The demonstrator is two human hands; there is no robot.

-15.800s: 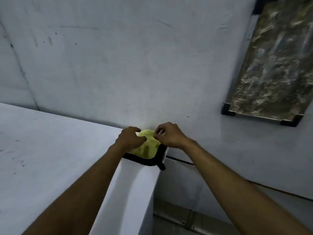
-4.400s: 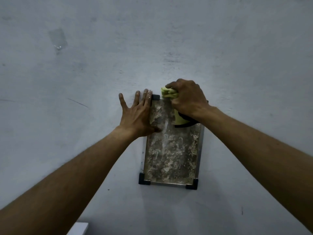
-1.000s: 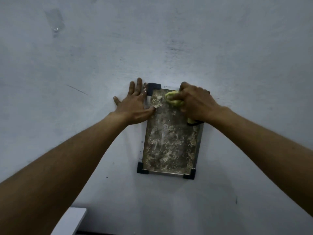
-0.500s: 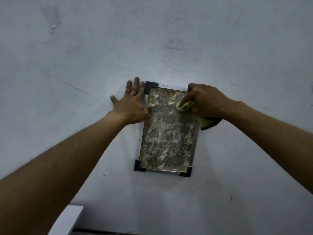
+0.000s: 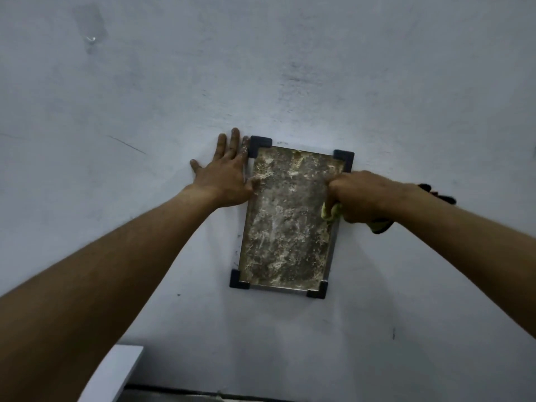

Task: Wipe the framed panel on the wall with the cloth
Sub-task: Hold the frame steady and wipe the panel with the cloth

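right hand (image 5: 359,195) fingers bunched around cloth (image 5: 330,211) at framed panel (image 5: 287,219) right edge, left hand (image 5: 223,175) spread flat bracing it; firm overlapping strokes downward would suit.

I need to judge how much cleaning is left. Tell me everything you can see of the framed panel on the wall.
The framed panel hangs upright on the pale wall, a tall rectangle with a thin metallic rim and four black corner caps. Its dark surface is mottled with pale blotches throughout. The left hand lies flat beside its upper left edge; the right hand presses a yellow-green cloth against its right edge.
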